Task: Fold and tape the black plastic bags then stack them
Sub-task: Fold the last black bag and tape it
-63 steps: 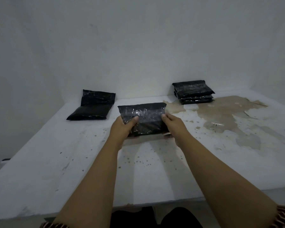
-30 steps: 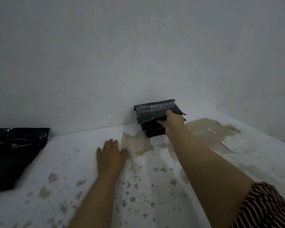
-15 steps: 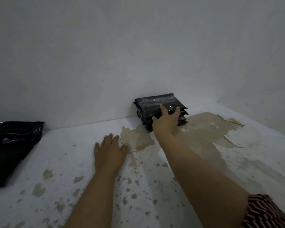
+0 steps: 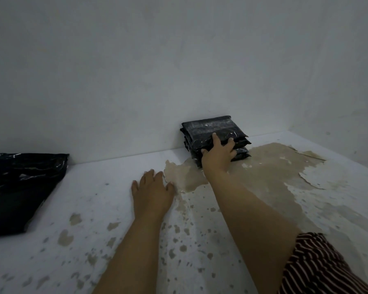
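Hands (image 4: 218, 157) hide stack (image 4: 208, 128) front.

- Dim room, flat bluish-grey cast, no lamp or window in sight.
- Light soft and even; shadows faint, only a weak dark patch under the right hand (image 4: 218, 158) and beside the stack of bags (image 4: 212, 132).
- Small white glints on the stack's top wrap and on the loose black bag (image 4: 19, 187) at left; otherwise its folds sink into black.
- Wall (image 4: 179, 60) grainy, mottled noise.
- Wide-angle bend: table (image 4: 338, 155) edges curve, forearms stretched near the bottom.
- Striped sleeve (image 4: 319, 266) soft, slightly smeared at the corner.
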Available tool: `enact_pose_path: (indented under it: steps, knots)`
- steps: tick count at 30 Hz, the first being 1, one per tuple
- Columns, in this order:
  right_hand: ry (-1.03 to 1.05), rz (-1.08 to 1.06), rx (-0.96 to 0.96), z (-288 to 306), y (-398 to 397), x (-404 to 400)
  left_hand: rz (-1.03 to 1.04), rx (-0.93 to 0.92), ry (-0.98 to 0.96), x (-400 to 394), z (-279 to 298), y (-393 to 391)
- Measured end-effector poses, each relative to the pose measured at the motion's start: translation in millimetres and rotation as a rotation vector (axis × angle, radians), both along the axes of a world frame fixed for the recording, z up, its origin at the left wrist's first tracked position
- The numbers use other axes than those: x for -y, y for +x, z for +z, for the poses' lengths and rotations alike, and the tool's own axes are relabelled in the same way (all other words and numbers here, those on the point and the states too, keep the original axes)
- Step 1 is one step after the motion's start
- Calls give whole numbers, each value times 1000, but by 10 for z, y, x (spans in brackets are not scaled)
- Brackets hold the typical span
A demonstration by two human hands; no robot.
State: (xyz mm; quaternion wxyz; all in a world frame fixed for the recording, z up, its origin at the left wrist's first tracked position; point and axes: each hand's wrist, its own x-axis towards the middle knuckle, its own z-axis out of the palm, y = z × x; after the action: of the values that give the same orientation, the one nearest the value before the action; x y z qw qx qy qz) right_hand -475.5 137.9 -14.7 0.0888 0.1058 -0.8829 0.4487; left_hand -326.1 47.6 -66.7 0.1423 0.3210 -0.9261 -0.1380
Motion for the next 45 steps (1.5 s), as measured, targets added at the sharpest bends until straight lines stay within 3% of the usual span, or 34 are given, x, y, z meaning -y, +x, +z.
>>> enact_pose_path:
  steps: [4, 9, 14, 17, 21, 28, 31, 40, 45]
  knots:
    - [53, 86, 46, -2, 43, -117, -41, 100, -10, -30, 25, 52]
    - [-78, 152, 31, -30, 340, -215, -106, 180, -32, 12, 26, 454]
    - [-65, 233, -67, -44, 903, -179, -137, 164, -56, 109, 22, 1218]
    - [-47, 391, -94, -81, 1336, -53, -163, 49, -29, 220, 51, 1814]
    - [36, 577, -159, -169, 1898, 185, -69, -55, -105, 451, 140, 2616]
    - [193, 815, -137, -198, 2655, 898, 312, 26, -113, 962, 75, 3586]
    - [184, 798, -76, -189, 2908, 1232, 378, 49, -36, 1080, 17, 3676]
    - [50, 510, 404, -8, 3139, 1954, 398, -48, -50, 1155, -9, 3624]
    - [27, 542, 549, 69, 3075, 1982, 398, -81, -39, 1164, -3, 3636]
